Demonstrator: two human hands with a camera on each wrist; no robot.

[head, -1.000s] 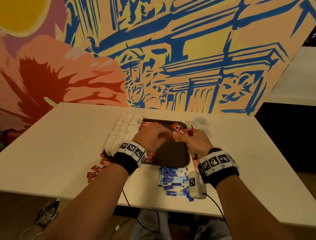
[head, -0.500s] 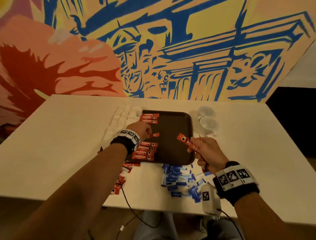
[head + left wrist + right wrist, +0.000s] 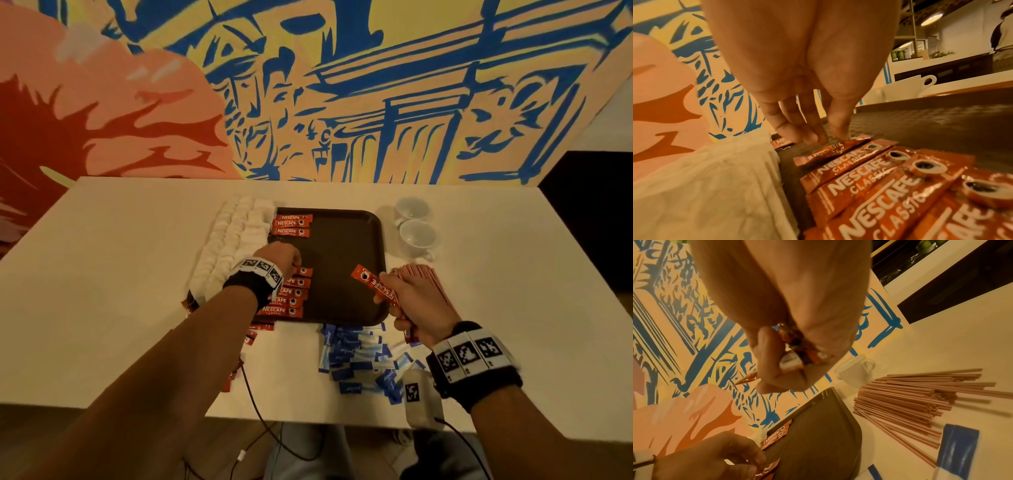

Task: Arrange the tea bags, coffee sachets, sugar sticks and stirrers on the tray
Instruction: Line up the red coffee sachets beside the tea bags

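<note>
The coffee step is in hand: on the dark brown rectangular plastic tray (image 3: 346, 260), which sits on the pale desk (image 3: 113, 260), a column of red Nescafé coffee sachets (image 3: 291, 300) runs down the left side, with a gap between three at the far end (image 3: 292, 225) and the stack nearer the person. The left hand (image 3: 279, 257) reaches into that gap, its fingers (image 3: 813, 138) extended downward and pressing on the topmost sachet of the near stack, seemingly squaring it against its neighbours rather than holding it. The right hand (image 3: 412, 301) hangs over the tray's near right corner, its fingers curled tight around a small bunch of red sachets (image 3: 375, 284), one poking up and out toward the tray. Everything else waits off the tray: white tea bags (image 3: 236, 240) in rows just left of it, blue and white sugar sticks (image 3: 356, 356) scattered in front, thin reddish stirrers (image 3: 910, 395) in a loose pile to the right, near two white cups (image 3: 416, 228). The next move, I'd judge, is to pass a sachet from right to left and lay it flat and parallel in the gap, without nudging the rows already set.
</note>
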